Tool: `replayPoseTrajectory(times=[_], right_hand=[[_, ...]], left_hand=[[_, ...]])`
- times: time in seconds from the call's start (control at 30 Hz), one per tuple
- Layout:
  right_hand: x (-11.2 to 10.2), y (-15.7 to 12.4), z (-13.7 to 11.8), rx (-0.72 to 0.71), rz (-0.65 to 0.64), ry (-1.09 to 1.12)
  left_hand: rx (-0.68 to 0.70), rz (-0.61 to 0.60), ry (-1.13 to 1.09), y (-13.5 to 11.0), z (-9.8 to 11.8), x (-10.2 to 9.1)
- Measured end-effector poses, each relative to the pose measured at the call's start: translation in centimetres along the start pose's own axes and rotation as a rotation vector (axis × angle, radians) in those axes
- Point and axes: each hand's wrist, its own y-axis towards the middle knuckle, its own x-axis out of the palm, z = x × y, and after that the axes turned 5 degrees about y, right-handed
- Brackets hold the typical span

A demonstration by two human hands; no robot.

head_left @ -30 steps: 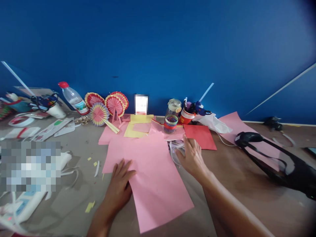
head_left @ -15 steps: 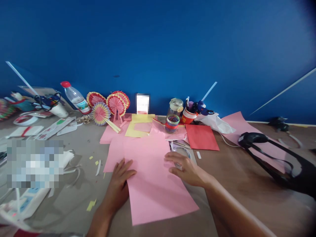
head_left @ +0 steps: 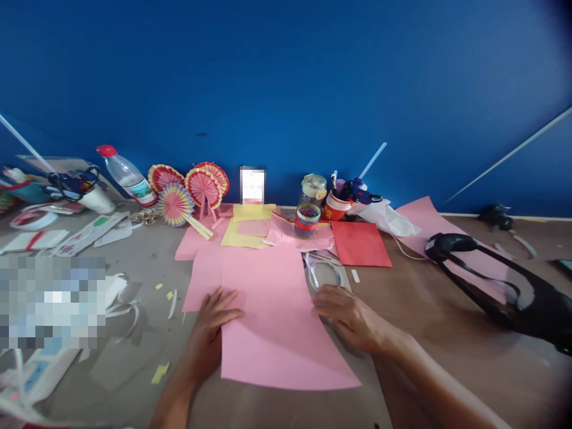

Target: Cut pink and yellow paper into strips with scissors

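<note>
A large pink paper sheet (head_left: 272, 310) lies flat on the table in front of me. My left hand (head_left: 212, 325) rests flat on its left edge with the fingers spread. My right hand (head_left: 351, 316) lies at the sheet's right edge, fingers stretched toward the paper and pressing on it. Neither hand holds anything. A second pink sheet (head_left: 203, 280) pokes out from under the big one on the left.
At the back stand paper fans (head_left: 192, 190), a water bottle (head_left: 127, 176), a glass jar (head_left: 309, 205), a red cup with pens (head_left: 336, 205), a red sheet (head_left: 361, 244) and yellow paper (head_left: 245, 229). A black strap (head_left: 487, 280) lies right. White strips (head_left: 324, 268) and scraps lie about.
My right hand came back from the white strips and settled on the pink sheet's right edge. The sheet has turned squarer to me. My left hand stayed on the left edge.
</note>
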Motion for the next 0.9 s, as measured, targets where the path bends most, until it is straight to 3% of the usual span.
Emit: replayPoseTrajectory(times=[0.17,0.4,0.63,0.8,0.9], right_hand=[[-0.5,0.4,-0.4,-0.028,-0.057,-0.093],[-1.2,1.2,-1.1,-0.020,-0.143,-0.039],[1.7,0.2,-3.7,-0.005,-0.403,0.109],[3.7,1.0,-4.5,0.079,-0.359,0.062],[4.0,1.8,-4.5,0.161,-0.341,0.002]], left_hand=[[0.009,0.032,0.000,0.0,-0.1,0.1],[0.000,0.062,0.104,-0.1,-0.2,1.4],[-0.163,0.112,0.400,-0.8,1.2,0.5],[-0.311,0.169,0.364,-0.8,1.0,0.7],[-0.373,0.269,0.297,-0.5,1.0,0.7]])
